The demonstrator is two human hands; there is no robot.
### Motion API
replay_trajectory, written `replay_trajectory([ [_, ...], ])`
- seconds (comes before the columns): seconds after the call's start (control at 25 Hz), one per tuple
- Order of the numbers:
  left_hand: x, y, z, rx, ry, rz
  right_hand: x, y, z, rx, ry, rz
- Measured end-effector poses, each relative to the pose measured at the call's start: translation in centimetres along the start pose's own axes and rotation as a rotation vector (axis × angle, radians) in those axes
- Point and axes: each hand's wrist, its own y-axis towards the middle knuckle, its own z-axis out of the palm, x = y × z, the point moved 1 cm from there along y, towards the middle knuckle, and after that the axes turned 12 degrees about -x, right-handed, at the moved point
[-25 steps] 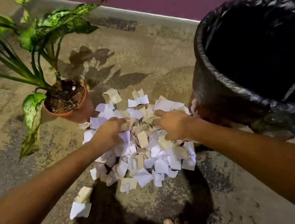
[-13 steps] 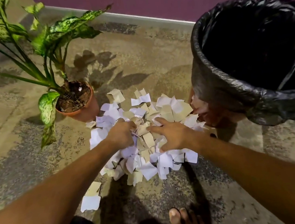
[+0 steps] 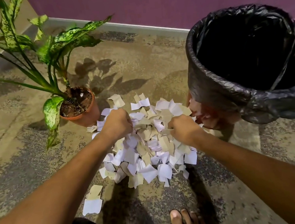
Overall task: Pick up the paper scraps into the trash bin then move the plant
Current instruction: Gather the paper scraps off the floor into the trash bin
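Observation:
A heap of white and tan paper scraps [image 3: 148,154] lies on the floor between the plant and the bin. My left hand [image 3: 116,123] sits on the heap's left side, fingers curled round scraps. My right hand [image 3: 183,129] grips scraps on the right side of the heap. The trash bin [image 3: 214,93], lined with a black bag, stands at the right with its mouth open. A potted plant in a terracotta pot [image 3: 86,117] with long speckled green leaves stands at the left, touching the heap's edge.
Two loose scraps [image 3: 93,201] lie apart at the lower left of the heap. My bare foot [image 3: 186,221] is at the bottom edge. A purple wall [image 3: 149,3] with a pale skirting runs behind. Bare speckled floor spreads left and right.
Both hands have closed from flat on the heap into fists round scraps and drawn them together. The camera has tilted, so plant and bin sit lower in view.

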Motion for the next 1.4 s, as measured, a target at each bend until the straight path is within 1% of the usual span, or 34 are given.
replay_trajectory([
  [0.12, -1.3, 0.2, -1.9, -0.078, -0.047, -0.03, -0.1, -0.2, -1.9, -0.031, 0.059, 0.054],
  [0.2, -2.1, 0.4, -3.5, -0.126, -0.111, -0.068, 0.7, -0.2, -4.1, -0.098, 0.111, 0.049],
  [0.36, -3.7, 0.5, -7.5, -0.223, -0.323, -0.166, 3.1, -0.3, -11.0, -0.308, 0.19, 0.008],
  [0.48, -5.9, 0.1, -11.3, -0.322, -0.471, -0.203, 3.6, -0.8, -17.3, -0.507, 0.266, 0.016],
  [0.56, -8.1, -0.1, -13.6, -0.375, -0.523, -0.165, 2.5, -1.4, -21.2, -0.666, 0.297, 0.034],
  [0.64, -10.7, 0.1, -15.4, -0.441, -0.584, -0.083, 0.4, -2.2, -24.2, -0.802, 0.302, 0.087],
  [0.72, -13.8, 0.8, -16.2, -0.519, -0.606, 0.021, -2.4, -2.6, -25.6, -0.87, 0.276, 0.172],
  [0.76, -15.5, 1.3, -16.3, -0.546, -0.594, 0.074, -3.8, -2.4, -25.7, -0.866, 0.235, 0.213],
  [0.84, -19.0, 2.5, -15.5, -0.542, -0.543, 0.163, -6.4, -1.8, -25.1, -0.811, 0.14, 0.281],
  [0.96, -23.4, 3.9, -13.0, -0.46, -0.424, 0.259, -9.4, -1.0, -23.6, -0.666, -0.009, 0.348],
  [1.04, -25.1, 4.7, -11.6, -0.417, -0.359, 0.329, -11.0, -0.9, -22.6, -0.58, -0.056, 0.374],
  [1.12, -26.0, 5.3, -10.8, -0.36, -0.354, 0.394, -12.5, -0.8, -22.0, -0.53, -0.068, 0.394],
  [1.2, -26.3, 5.6, -10.4, -0.329, -0.366, 0.451, -13.7, -1.0, -21.7, -0.529, -0.041, 0.412],
  [1.28, -26.2, 5.7, -10.1, -0.342, -0.389, 0.489, -14.5, -1.3, -21.8, -0.555, -0.004, 0.424],
  [1.4, -25.7, 5.4, -10.1, -0.365, -0.479, 0.493, -14.8, -1.5, -21.9, -0.598, 0.008, 0.416],
])
